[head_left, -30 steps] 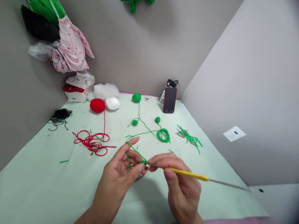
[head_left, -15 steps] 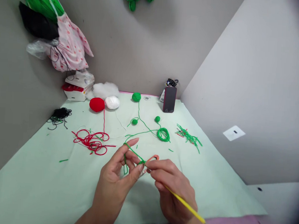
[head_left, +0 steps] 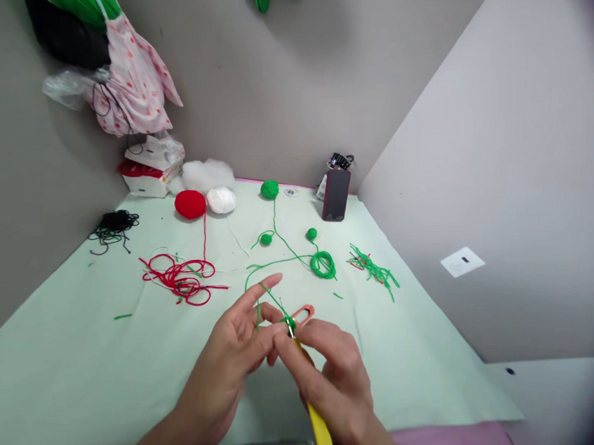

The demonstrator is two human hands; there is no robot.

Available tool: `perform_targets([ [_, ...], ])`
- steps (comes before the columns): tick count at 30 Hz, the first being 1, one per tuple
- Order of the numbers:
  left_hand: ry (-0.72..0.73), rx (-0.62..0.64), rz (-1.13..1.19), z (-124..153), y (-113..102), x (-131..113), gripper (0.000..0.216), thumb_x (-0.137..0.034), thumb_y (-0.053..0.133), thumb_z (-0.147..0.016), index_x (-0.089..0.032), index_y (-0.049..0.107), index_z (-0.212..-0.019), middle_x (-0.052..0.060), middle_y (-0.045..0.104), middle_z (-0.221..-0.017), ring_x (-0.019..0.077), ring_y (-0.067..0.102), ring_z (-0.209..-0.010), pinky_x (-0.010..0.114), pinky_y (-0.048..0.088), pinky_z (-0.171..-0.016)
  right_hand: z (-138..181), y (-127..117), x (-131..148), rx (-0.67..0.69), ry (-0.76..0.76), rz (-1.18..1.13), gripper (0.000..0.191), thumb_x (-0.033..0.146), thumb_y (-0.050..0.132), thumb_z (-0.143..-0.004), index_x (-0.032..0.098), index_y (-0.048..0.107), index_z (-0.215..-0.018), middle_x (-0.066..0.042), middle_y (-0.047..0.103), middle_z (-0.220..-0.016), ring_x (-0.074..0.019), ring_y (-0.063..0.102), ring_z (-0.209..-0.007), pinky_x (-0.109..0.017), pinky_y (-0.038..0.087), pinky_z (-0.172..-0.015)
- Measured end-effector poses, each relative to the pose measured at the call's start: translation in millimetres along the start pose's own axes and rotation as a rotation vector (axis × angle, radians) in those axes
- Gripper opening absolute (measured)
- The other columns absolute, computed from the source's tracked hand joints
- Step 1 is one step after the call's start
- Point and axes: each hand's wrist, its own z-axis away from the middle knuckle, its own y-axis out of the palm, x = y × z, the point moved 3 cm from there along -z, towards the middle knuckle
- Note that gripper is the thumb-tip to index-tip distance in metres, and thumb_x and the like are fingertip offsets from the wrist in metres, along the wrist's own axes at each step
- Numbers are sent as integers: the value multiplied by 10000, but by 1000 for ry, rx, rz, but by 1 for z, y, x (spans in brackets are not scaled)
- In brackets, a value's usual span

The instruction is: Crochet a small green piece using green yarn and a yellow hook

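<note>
My left hand (head_left: 235,352) pinches a strand of green yarn (head_left: 268,299) between thumb and fingers, with the index finger stretched out and the yarn looped over it. My right hand (head_left: 331,377) grips a yellow-handled crochet hook (head_left: 316,423); its metal tip points up into the small green stitch at my left fingertips. The yarn runs back across the pale green mat (head_left: 71,343) to a small green yarn ball (head_left: 269,189). Orange scissor handles (head_left: 303,312) show just behind my fingers.
On the mat lie a tangle of red yarn (head_left: 182,279), a red ball (head_left: 190,204), a white ball (head_left: 221,200), a green coil (head_left: 323,264), green scraps (head_left: 374,272) and black yarn (head_left: 112,225). A phone (head_left: 335,194) leans at the back wall. Grey walls close in left, back and right.
My right hand has turned the crochet hook: its handle swung from pointing right to pointing down toward me, with the tip now raised into the yarn. My left hand kept its hold.
</note>
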Motion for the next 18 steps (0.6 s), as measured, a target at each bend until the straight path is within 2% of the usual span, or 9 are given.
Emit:
perform_targets([
  [2, -85, 70, 57, -2, 0, 2, 659, -352, 919, -838, -251, 709, -1454, -41, 620, -819, 72, 441, -599, 252, 450, -683, -2, 0, 1, -14, 28, -61, 615, 84, 670, -1011, 351, 609, -1561, -88, 825, -1082, -233, 818, -936, -338, 686, -834],
  [5, -86, 104, 97, -6, -5, 1, 635, -322, 939, -814, -211, 734, -1405, -72, 569, -765, 24, 285, -514, 231, 393, -609, -9, -3, -1, -97, 236, -267, 400, 98, 612, -1049, 309, 762, -1354, -76, 813, -1059, -206, 790, -948, -321, 666, -832],
  [8, -13, 80, 46, -9, -10, -5, 582, -273, 932, -813, -219, 758, -1366, -46, 606, -808, 36, 390, -551, 212, 352, -575, -15, -5, -6, -190, 485, -529, 242, 187, 601, -1082, 271, 825, -1116, -47, 782, -894, -196, 754, -856, -326, 649, -773],
  [11, 32, 76, -5, -8, -12, -9, 533, -274, 920, -827, -255, 781, -1341, -35, 616, -836, 45, 437, -574, 203, 337, -550, -18, -4, -12, -273, 633, -778, 199, 265, 644, -1080, 255, 833, -1017, -23, 750, -843, -155, 722, -702, -309, 638, -697],
  [14, 84, 78, -30, -7, -12, -7, 499, -299, 923, -832, -288, 802, -1316, -26, 621, -848, 74, 479, -626, 207, 397, -569, -22, 0, -14, -229, 617, -844, 179, 304, 691, -1059, 251, 847, -989, -31, 773, -874, -149, 731, -723, -288, 631, -683],
  [18, 115, 54, -93, -7, -11, 3, 476, -332, 928, -838, -304, 815, -1300, -12, 652, -898, 94, 534, -680, 228, 485, -655, -23, 5, -9, -190, 506, -663, 172, 227, 683, -1057, 270, 850, -1048, -48, 822, -965, -177, 763, -893, -283, 647, -753],
])
